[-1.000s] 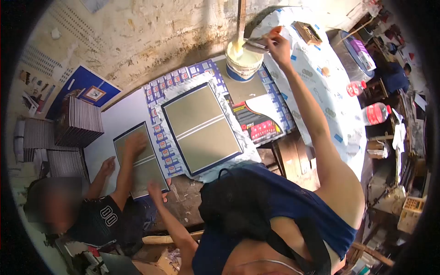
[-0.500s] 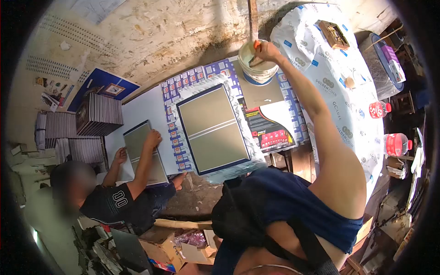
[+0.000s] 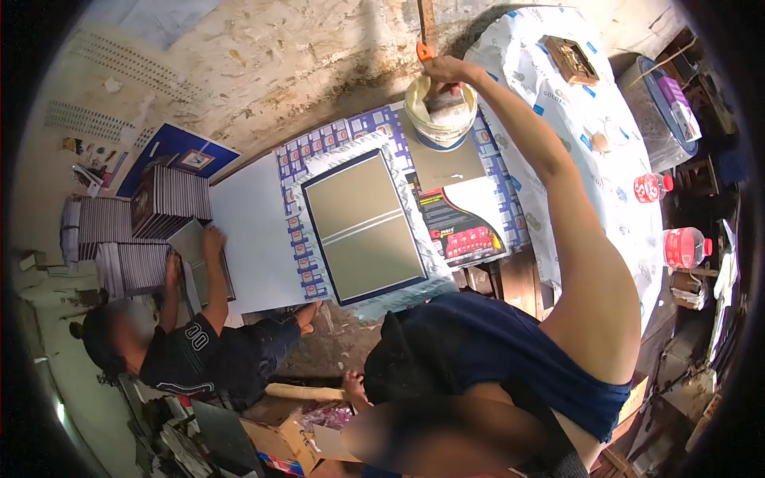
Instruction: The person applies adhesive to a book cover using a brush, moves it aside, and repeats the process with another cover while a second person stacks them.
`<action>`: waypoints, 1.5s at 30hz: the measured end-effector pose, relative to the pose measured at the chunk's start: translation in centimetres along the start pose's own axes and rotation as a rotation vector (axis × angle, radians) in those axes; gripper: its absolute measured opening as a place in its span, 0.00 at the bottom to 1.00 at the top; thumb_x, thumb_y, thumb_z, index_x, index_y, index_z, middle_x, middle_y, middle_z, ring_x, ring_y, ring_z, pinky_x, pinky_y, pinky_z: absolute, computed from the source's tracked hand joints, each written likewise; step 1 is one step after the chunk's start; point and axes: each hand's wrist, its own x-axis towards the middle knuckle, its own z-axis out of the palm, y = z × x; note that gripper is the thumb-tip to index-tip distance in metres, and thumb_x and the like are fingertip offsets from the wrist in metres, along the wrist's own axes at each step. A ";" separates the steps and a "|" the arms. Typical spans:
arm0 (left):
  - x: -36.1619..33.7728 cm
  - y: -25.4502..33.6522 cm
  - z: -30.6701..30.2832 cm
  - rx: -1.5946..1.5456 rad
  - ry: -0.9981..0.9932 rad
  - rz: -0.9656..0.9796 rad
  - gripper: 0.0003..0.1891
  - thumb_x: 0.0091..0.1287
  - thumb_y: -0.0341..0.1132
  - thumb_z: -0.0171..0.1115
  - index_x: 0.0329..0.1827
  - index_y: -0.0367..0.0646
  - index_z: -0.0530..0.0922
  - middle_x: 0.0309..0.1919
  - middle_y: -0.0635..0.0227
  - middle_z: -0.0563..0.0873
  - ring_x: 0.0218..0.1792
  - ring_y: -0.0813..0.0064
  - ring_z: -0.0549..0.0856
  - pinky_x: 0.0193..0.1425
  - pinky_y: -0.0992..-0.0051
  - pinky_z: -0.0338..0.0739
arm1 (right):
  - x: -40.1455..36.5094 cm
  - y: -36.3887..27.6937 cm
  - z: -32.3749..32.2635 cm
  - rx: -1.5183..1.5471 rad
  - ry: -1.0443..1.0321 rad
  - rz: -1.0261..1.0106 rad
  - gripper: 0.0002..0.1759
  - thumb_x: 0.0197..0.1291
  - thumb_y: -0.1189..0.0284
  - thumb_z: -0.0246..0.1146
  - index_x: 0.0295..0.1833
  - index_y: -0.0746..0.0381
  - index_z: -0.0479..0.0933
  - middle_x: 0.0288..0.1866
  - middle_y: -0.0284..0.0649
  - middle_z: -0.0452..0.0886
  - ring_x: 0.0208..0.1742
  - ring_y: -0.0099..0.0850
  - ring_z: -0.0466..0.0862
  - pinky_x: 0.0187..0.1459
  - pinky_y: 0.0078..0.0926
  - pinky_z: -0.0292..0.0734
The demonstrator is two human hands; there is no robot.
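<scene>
My right hand (image 3: 445,73) is closed around an orange-handled brush (image 3: 426,52) over the mouth of a white bucket (image 3: 442,131). The brush's lower end is hidden by the hand and bucket. Down beside my body, near an open carton, my left hand (image 3: 355,387) shows small, with its fingers apart and nothing visible in them. A dark-edged panel (image 3: 366,231) with two beige-grey halves and white centre strips lies on whitish sheeting in front of me. The bucket stands on a grey-brown board (image 3: 470,162), above a black and red printed sheet (image 3: 462,227).
At the left, a co-worker (image 3: 199,342) has both hands on a smaller panel (image 3: 195,255) beside stacked panels (image 3: 171,195). An open carton (image 3: 279,438) sits below. White printed wrapping (image 3: 590,167) covers the right side, with a wooden box (image 3: 571,60) and red-labelled bottles (image 3: 684,248) nearby.
My right hand has shifted left and up with the brush, its orange handle now above the bucket. My left hand has come into view. The co-worker's panel has moved left toward the stacks.
</scene>
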 end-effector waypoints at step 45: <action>1.0 28.0 19.6 1.252 -0.578 1.222 0.67 0.37 0.48 0.85 0.80 0.50 0.48 0.78 0.60 0.48 0.77 0.50 0.49 0.73 0.35 0.48 | -12.3 -24.0 24.0 0.676 0.456 0.355 0.13 0.67 0.68 0.65 0.35 0.68 0.80 0.29 0.38 0.85 0.26 0.22 0.82 0.27 0.20 0.76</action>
